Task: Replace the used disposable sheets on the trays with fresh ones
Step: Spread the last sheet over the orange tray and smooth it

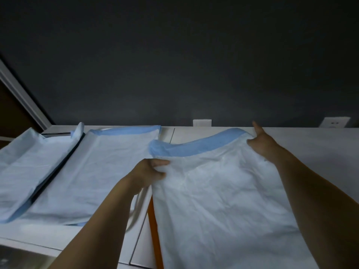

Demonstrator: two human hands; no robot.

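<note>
3 disposable sheets lie side by side along a white counter (310,144) under a dark wall (174,55). The right sheet (223,200) is white and crumpled, with a blue band along its far edge, and both hands hold it. The left hand (149,171) pinches its left edge near the far corner, thumb on top and fingers curled under the material. The right hand (262,146) grips the far right corner, fingers bunched in the sheet while 1 finger sticks out toward the wall. Between the 2 hands the blue band sags in a curve; the near part spreads out toward the camera. Along its left edge runs an orange tray rim (153,220) — the rest of that tray is hidden.

The middle sheet (93,171) lies flat with its blue band at the far end. A white tray rim (136,208) curves out from beneath its near right corner, beside the left forearm. The left sheet (25,171) lies rumpled over a dark tray (56,167), of which only the right edge shows. On the wall, a white outlet (202,122) sits just above the counter's back edge, and a second outlet (334,122) sits farther right.
</note>
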